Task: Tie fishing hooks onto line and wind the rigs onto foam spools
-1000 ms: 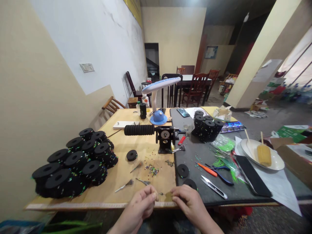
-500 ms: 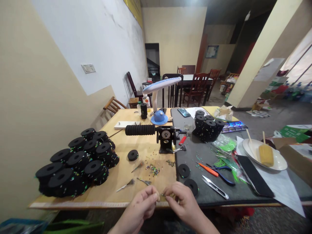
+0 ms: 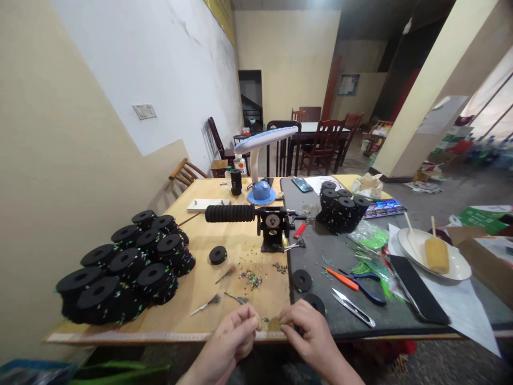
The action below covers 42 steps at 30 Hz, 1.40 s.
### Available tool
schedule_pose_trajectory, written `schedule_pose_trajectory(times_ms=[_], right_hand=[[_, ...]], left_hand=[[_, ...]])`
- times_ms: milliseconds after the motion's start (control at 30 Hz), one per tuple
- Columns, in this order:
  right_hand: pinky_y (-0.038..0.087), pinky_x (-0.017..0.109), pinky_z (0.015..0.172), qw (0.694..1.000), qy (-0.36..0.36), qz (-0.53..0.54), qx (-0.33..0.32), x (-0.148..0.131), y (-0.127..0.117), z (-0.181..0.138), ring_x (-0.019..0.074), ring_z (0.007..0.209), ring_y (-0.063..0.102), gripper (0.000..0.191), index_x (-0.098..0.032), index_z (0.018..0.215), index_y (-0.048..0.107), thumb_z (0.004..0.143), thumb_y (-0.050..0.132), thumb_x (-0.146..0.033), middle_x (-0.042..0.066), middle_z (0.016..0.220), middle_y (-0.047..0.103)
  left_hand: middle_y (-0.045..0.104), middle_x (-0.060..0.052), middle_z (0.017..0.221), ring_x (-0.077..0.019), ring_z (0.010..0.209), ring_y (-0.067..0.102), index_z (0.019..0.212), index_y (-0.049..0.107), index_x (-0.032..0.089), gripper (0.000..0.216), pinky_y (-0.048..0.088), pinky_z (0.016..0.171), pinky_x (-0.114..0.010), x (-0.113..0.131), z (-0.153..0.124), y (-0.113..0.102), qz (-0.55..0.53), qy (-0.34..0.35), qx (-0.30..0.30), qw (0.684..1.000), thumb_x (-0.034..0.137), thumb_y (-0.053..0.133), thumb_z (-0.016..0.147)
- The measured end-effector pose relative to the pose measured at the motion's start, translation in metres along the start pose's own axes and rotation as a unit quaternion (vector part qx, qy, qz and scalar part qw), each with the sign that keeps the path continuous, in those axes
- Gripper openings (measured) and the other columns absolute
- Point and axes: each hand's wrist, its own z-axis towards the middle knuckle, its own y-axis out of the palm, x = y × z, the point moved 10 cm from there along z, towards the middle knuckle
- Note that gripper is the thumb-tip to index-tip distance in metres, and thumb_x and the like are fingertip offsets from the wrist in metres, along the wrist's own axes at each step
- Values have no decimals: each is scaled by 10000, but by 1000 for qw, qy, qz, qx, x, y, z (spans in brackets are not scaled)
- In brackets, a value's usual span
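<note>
My left hand [image 3: 237,332] is at the table's front edge, thumb and index finger pinched together on something too fine to make out. To its right my right hand [image 3: 305,327] is also closed in a pinch, and whatever it holds is hidden by the fingers. A tiny dark piece [image 3: 265,320] shows in the gap between the two hands, close to the left fingertips. Beyond them lie a heap of small coloured beads [image 3: 252,279] and several thin stems with grey feathery tips [image 3: 207,304]. A black foam ring [image 3: 315,303] is partly behind my right hand.
Stacks of black foam spools [image 3: 98,291] fill the left side. A black winding device [image 3: 273,227] with a ribbed roll stands mid-table before a blue lamp [image 3: 261,192]. At right are thread snips [image 3: 353,308], pliers [image 3: 368,289], a black phone [image 3: 419,291] and a plate [image 3: 457,270].
My right hand has moved a little to the right, widening the gap between the hands. The tiny dark piece now shows in that gap. My left hand has hardly moved.
</note>
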Motion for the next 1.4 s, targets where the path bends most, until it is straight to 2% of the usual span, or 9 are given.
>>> schedule_pose_trajectory(times_ms=[233,300,433,567,767,1067,1267,1400], right_hand=[[466,296,709,1000,18,5,-5,5,1,0,197,762,623,136,-229,765,658,811,592,-120,19,782,726],[463,291,699,1000,23,1,-9,3,0,1,202,776,625,131,-229,845,678,795,614,-127,27,813,719],[461,295,721,1000,7,13,-11,-11,1,7,217,837,622,244,-227,986,672,758,655,-139,42,889,714],[455,298,729,999,-25,43,-2,-23,6,14,206,812,615,112,-226,885,663,816,603,-161,35,838,722],[456,290,713,997,-39,65,-1,-28,8,15,192,777,619,121,-225,788,632,834,566,-136,31,800,726],[468,294,740,997,-20,71,8,-9,5,6,192,799,640,137,-225,777,636,845,583,-118,26,810,733],[480,311,727,998,0,69,11,4,5,0,212,796,647,121,-224,777,666,853,606,-153,40,798,735],[488,316,734,998,3,63,6,3,2,1,220,809,657,101,-229,883,719,845,636,-186,54,838,747]], left_hand=[[281,121,507,-46,444,114,704,514,176,390,89,460,-229,0,-1,3,5,-2,-4,1000,480,758,727],[283,120,510,-47,446,113,714,526,172,371,87,461,-229,0,-1,3,7,-1,-6,1000,468,749,742],[276,123,508,-49,447,109,723,531,172,368,81,459,-227,0,1,4,7,-5,-9,1000,468,748,742],[265,129,495,-51,445,108,713,506,183,391,80,458,-228,0,1,6,4,-8,-12,1000,480,760,722],[255,128,501,-53,450,109,706,497,184,385,84,462,-231,0,0,4,9,-1,-5,1000,473,749,735],[263,130,493,-47,438,119,685,497,181,414,90,443,-222,3,3,2,-5,8,-3,1000,490,772,705],[270,126,506,-48,449,115,709,505,176,378,91,454,-219,-1,1,2,-9,1,-8,1000,459,753,744],[281,121,517,-47,451,119,721,515,173,361,91,460,-219,-4,1,4,-10,-7,-15,1000,443,752,752]])
